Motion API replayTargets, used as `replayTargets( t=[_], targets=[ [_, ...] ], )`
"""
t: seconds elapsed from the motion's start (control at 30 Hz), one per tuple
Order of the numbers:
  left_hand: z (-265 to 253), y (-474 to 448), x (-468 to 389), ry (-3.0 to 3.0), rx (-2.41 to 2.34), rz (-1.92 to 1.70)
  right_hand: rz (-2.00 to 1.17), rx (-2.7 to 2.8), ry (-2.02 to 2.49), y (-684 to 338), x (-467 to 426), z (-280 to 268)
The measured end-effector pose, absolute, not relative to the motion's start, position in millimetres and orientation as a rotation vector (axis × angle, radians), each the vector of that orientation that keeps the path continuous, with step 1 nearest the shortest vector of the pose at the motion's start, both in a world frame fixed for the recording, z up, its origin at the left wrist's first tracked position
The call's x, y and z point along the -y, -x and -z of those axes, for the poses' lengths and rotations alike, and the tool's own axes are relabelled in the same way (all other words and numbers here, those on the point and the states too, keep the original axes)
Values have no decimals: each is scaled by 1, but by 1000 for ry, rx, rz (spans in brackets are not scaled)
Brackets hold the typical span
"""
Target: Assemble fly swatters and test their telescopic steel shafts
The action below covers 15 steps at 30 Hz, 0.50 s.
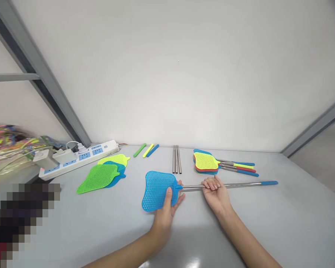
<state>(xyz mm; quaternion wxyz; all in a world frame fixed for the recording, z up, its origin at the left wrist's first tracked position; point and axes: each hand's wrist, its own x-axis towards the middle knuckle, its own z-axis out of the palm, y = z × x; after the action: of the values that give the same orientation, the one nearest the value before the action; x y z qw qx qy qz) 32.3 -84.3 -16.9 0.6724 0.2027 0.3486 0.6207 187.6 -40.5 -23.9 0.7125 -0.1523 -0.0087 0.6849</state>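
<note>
A blue fly swatter [158,190] with a long extended metal rod and a blue grip lies across both my hands, just over the table. My left hand [167,208] pinches its perforated head near the neck, thumb on top and fingers beneath. Further along, my right hand [215,191] has its fingers wrapped round the metal rod. The blue grip [269,182] points to the right, beyond my right hand. Behind the swatter lie several loose metal rods [176,160], side by side.
Loose swatter heads [97,178] in green, blue and yellow overlap at left. Three coloured grips [148,150] lie by the wall. A pile of swatters with rods [206,162] rests behind my right hand. At far left are a power strip [83,156] and plastic-wrapped items [8,152].
</note>
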Motion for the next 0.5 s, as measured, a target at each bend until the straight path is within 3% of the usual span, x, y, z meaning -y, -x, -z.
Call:
replayTargets(
  t=[0.5],
  targets=[
    [19,-34,89,-441,-709,-1355,-1533,18,379,-170,49,20]
  ],
)
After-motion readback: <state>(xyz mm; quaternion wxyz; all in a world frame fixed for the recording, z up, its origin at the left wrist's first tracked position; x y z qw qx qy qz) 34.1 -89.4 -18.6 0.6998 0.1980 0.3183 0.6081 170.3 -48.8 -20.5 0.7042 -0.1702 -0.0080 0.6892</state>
